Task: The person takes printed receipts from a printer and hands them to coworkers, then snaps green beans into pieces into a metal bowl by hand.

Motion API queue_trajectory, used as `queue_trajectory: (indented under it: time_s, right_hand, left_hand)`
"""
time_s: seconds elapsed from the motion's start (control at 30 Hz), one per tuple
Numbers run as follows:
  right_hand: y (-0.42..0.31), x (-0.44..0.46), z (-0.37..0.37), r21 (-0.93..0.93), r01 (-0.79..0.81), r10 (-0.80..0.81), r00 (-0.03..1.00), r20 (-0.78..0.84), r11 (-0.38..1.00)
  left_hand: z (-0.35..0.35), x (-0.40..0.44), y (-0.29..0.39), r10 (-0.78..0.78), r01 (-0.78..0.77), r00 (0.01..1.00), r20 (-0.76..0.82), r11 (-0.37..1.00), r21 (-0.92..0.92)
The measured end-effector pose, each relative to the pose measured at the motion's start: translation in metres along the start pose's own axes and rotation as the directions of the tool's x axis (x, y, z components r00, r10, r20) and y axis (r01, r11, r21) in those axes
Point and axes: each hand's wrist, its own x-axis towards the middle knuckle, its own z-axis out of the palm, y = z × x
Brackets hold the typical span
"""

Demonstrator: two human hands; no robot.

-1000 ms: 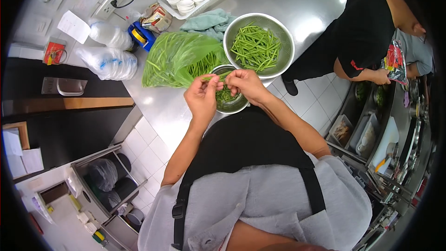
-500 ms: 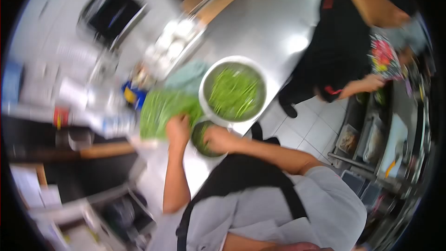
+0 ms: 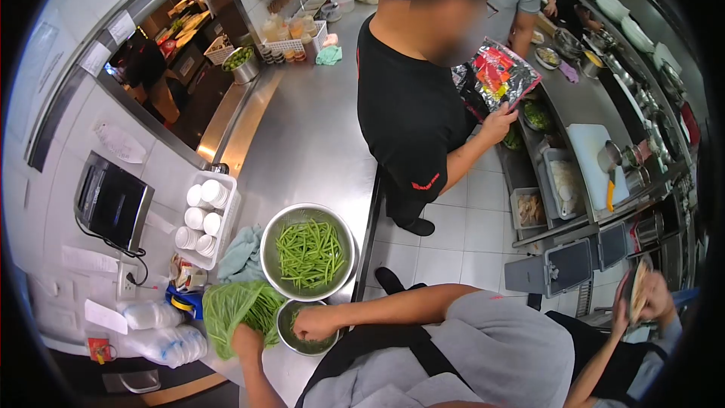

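My left hand point(image 3: 248, 341) is at the front edge of a green plastic bag point(image 3: 225, 310) of green beans, its fingers hidden among bag and beans. Over the small metal bowl point(image 3: 286, 316) hangs my right hand point(image 3: 316, 323), its fingers closed and pointing down inside the rim; whether they hold anything is hidden. Small green pieces lie in that bowl. Just behind it, a larger metal bowl point(image 3: 270, 245) holds many long green beans point(image 3: 310, 253).
A person in black point(image 3: 408, 113) stands beyond the counter edge, holding a shiny packet point(image 3: 500, 75). Another person's hands point(image 3: 655, 295) are at the lower right. A basket of white cups point(image 3: 205, 215), a teal cloth point(image 3: 243, 255) and a blue tape dispenser point(image 3: 186, 301) sit on the counter.
The view has swung toward the far end of the counter. My hands, together over the small bowl a second ago, have parted: left to the bag, right down into the bowl.
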Motion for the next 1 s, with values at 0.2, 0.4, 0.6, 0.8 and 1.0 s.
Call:
queue_trajectory:
  time_s: [0.2,0.4,0.6,0.8,1.0]
  right_hand:
    - [-0.019,-0.004,0.003,0.033,-0.068,0.072,0.988,-0.137,0.997]
    - [-0.033,-0.002,0.031,0.129,-0.212,0.243,0.915,-0.322,0.969]
    - [-0.039,0.004,0.047,0.114,-0.218,0.245,0.879,-0.409,0.969]
    - [-0.052,0.024,0.057,0.682,-0.195,0.400,0.903,-0.155,0.705]
    - [-0.085,0.031,0.040,0.948,-0.072,0.341,0.939,-0.041,0.311]
  left_hand:
    - [-0.032,-0.014,-0.014,0.160,-0.200,0.977,-0.144,0.923,-0.328]
    - [-0.069,-0.045,0.005,0.077,-0.251,0.934,-0.348,0.836,-0.489]
    - [-0.063,-0.039,-0.002,-0.009,-0.330,0.893,-0.450,0.666,-0.669]
    - [-0.072,-0.083,0.003,-0.086,-0.409,0.883,-0.461,0.339,-0.847]
    - [-0.046,-0.127,0.013,-0.155,-0.307,0.946,-0.283,-0.158,-0.938]
